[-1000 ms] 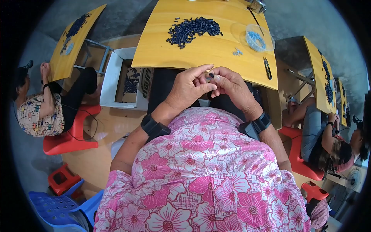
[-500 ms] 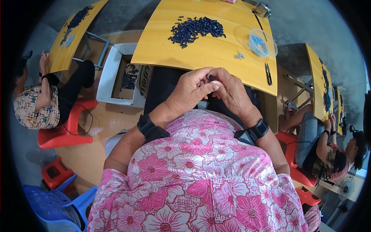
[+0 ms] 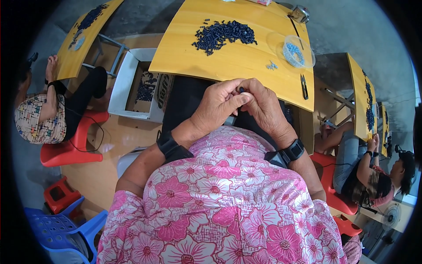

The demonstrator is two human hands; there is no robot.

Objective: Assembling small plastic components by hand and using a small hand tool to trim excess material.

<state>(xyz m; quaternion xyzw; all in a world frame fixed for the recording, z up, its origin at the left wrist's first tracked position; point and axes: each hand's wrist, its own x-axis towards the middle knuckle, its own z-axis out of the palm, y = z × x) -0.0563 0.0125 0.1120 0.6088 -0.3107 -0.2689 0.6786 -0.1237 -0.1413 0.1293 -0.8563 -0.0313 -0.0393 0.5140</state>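
Small dark cylinder (image 3: 241, 89) pinched at the near edge of the yellow table (image 3: 182, 50)

Clockwise from the hands: at ten, an open carton (image 3: 121, 88) holds dark pieces (image 3: 147, 86). The left hand (image 3: 215, 105) curls against the right, its own grip hidden. At twelve lies a heap of dark cylinders (image 3: 228, 34). The right hand (image 3: 268, 108) closes thumb and fingers on the cylinder. Near two, loose pale bits (image 3: 271, 65) lie beside a clear plastic bowl (image 3: 311, 58) holding pale-blue pieces (image 3: 293, 53); towards three, black snips (image 3: 304, 87).
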